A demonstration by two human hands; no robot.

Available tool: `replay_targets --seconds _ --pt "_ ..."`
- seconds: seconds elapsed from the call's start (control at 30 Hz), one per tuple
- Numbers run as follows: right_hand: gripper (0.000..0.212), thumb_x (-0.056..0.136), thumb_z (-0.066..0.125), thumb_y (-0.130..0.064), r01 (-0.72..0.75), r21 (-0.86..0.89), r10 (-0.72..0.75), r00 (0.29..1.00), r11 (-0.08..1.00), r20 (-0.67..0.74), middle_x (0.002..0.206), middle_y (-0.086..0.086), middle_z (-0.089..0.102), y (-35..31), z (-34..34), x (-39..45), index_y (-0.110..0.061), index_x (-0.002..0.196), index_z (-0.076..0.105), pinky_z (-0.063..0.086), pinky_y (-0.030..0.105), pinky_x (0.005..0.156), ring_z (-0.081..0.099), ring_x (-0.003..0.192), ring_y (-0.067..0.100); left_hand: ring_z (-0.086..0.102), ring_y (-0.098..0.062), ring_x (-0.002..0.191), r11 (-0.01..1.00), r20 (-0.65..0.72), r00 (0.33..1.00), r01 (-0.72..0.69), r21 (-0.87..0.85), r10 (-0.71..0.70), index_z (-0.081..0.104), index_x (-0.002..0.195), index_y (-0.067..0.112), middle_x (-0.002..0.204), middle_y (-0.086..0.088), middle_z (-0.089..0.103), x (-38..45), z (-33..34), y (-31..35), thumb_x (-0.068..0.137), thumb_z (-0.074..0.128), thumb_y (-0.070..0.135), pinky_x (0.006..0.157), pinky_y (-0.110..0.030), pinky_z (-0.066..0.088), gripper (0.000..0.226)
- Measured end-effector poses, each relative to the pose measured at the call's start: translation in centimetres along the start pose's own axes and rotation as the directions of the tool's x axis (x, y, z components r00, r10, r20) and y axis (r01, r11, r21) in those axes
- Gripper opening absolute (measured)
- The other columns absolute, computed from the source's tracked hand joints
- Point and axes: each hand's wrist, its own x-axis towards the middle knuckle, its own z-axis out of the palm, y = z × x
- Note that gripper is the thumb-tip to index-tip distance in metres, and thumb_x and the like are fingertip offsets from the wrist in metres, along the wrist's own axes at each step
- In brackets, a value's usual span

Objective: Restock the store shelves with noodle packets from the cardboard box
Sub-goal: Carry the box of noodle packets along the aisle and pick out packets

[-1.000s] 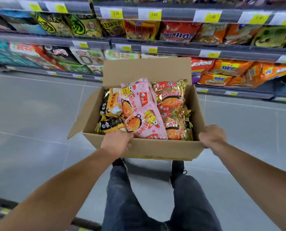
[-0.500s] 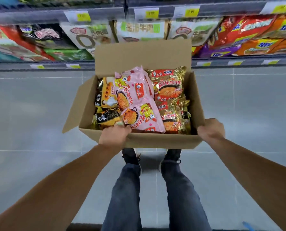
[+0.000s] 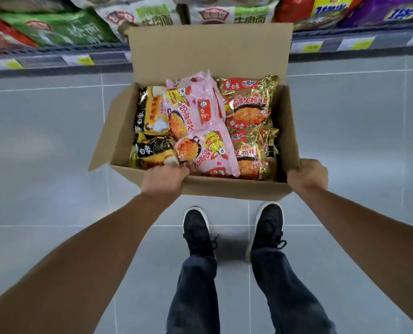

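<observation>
Noodle packets [image 3: 200, 126] in cardboard box [image 3: 224, 189], shelves [image 3: 56, 56] behind, 2 shoes [image 3: 198, 232] on floor [image 3: 44, 141] before it

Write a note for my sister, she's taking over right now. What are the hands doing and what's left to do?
Left hand: grips the near edge of the cardboard box, fingers curled over the rim.
Right hand: grips the box's near right corner.
The open box faces the bottom shelf, with pink packets, gold packets and yellow-black packets inside.
Done: box brought to the shelves.
Left: every packet remains in the box; none is in hand yet.
</observation>
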Motion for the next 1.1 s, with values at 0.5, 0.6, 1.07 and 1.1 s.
replay_targets --seconds 0.5,0.6,1.07,1.1 --pt "0.019 0.091 0.051 -0.022 0.139 -0.108 -0.143 0.989 0.984 -0.030 0.083 0.015 0.058 1.1 9.0 6.9 -0.006 0.086 0.058 0.037 0.032 0.063 0.051 0.078 0.032 0.064 -0.031 0.088 0.975 0.040 0.979 0.204 -0.090 -0.201 0.063 0.103 0.022 0.096 -0.008 0.066 3.5 12.3 -0.6 0.095 0.053 0.022 0.061 -0.031 0.039 0.013" --pt "0.018 0.092 0.051 -0.022 0.156 -0.133 -0.159 0.987 0.979 -0.015 0.085 0.014 0.057 0.2 10.8 6.5 -0.006 0.089 0.057 0.038 0.033 0.065 0.050 0.079 0.032 0.063 -0.034 0.087 0.961 -0.006 0.968 0.248 -0.123 -0.251 0.066 0.104 0.022 0.094 -0.010 0.066 3.8 13.4 -2.3 0.094 0.054 0.022 0.060 -0.031 0.038 0.015" --pt "0.025 0.094 0.047 -0.018 0.133 -0.140 -0.129 0.991 0.981 0.037 0.107 0.018 0.062 -3.1 12.6 4.8 -0.005 0.112 0.057 0.044 0.034 0.071 0.058 0.100 0.038 0.060 -0.031 0.085 0.933 -0.094 0.948 0.274 -0.235 -0.303 0.067 0.097 0.025 0.084 -0.005 0.069 3.2 16.0 -5.3 0.087 0.056 0.019 0.074 -0.035 0.046 0.017" --pt "0.025 0.094 0.047 -0.018 0.140 -0.146 -0.134 0.990 0.979 0.050 0.107 0.018 0.062 -3.3 12.6 4.8 -0.006 0.114 0.057 0.043 0.033 0.071 0.058 0.100 0.037 0.060 -0.031 0.085 0.929 -0.100 0.945 0.280 -0.244 -0.311 0.068 0.097 0.024 0.083 -0.005 0.069 3.1 16.0 -5.5 0.087 0.056 0.020 0.075 -0.035 0.046 0.015"
